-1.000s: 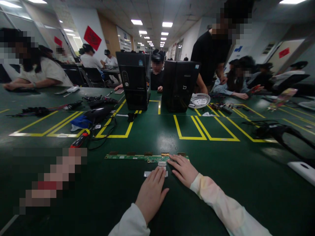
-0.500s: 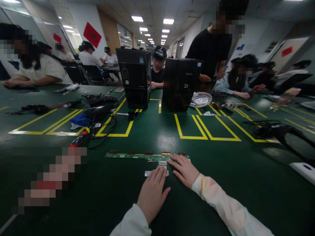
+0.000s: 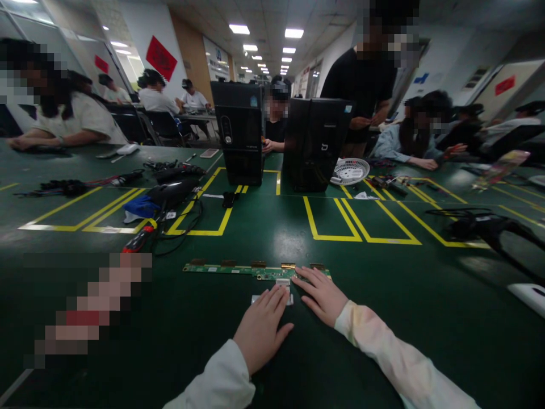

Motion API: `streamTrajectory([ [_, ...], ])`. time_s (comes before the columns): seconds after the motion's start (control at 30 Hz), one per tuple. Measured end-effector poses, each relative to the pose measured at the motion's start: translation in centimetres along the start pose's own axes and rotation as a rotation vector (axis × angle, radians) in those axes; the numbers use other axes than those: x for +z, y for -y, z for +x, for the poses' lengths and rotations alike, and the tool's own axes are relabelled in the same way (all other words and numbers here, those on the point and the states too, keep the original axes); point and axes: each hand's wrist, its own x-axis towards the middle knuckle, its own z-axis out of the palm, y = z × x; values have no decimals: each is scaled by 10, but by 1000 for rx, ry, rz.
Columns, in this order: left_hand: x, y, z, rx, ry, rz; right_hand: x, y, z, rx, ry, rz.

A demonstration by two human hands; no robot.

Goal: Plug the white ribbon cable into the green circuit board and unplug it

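A long, narrow green circuit board (image 3: 230,270) lies across the dark green table in front of me. My right hand (image 3: 321,292) rests flat over its right end, fingers spread. Below the board's white connector (image 3: 283,282) is a pale flat strip (image 3: 290,299), mostly covered by my left hand (image 3: 264,326). The fingers of that hand are stretched out and lie on the strip, with the thumb apart. Whether the strip is joined to the connector I cannot tell, since my fingertips hide that spot.
Two black computer towers (image 3: 240,136) stand further back. Yellow tape (image 3: 334,237) marks rectangles on the table. To the left lie a red-and-black tool handle (image 3: 138,238), a blue cloth (image 3: 138,209) and cables. A white basket (image 3: 349,171) sits behind. Several people sit or stand around.
My left hand has turned slightly and its wrist has shifted a little left, fingers still on the strip. My right hand stays on the board. The view has shifted slightly.
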Motion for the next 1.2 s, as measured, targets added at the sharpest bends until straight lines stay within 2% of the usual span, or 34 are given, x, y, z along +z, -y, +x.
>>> streamTrajectory([
  [0.2, -12, 11, 2, 39, 64, -44, -1, 0, 0, -2, -1, 14],
  [0.4, -13, 12, 4, 39, 77, -56, -1, 1, -1, 5, 6, 9],
  [0.63, -9, 4, 5, 18, 81, -37, -1, 1, -1, 6, 0, 15],
  [0.9, 3, -8, 7, -70, 66, -16, -2, 2, -1, 11, 9, 14],
  [1.2, 3, -18, 10, -122, 65, -36, -3, 2, -1, 15, 12, 20],
])
